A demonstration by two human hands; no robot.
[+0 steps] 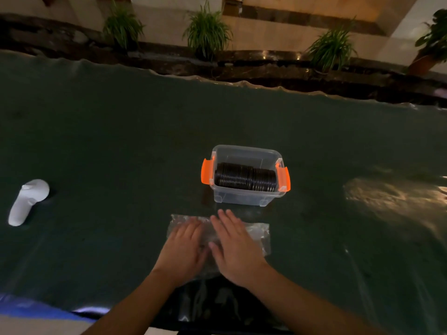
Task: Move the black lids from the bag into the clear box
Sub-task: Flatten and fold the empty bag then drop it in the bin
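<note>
A clear plastic box (246, 153) with orange side latches stands open in the middle of the table. Inside it a row of several black lids (245, 177) stands on edge. In front of the box lies a flat, crumpled clear bag (257, 234); I see no lids in it. My left hand (185, 247) and my right hand (233, 247) lie palm down side by side on the bag, fingers spread and pointing toward the box. Neither hand grips anything.
A dark green cloth under clear plastic film (121, 141) covers the table. A white controller (27, 201) lies at the far left. Potted plants (206, 32) line a ledge beyond the table's far edge. Light glare marks the film at the right (387, 197).
</note>
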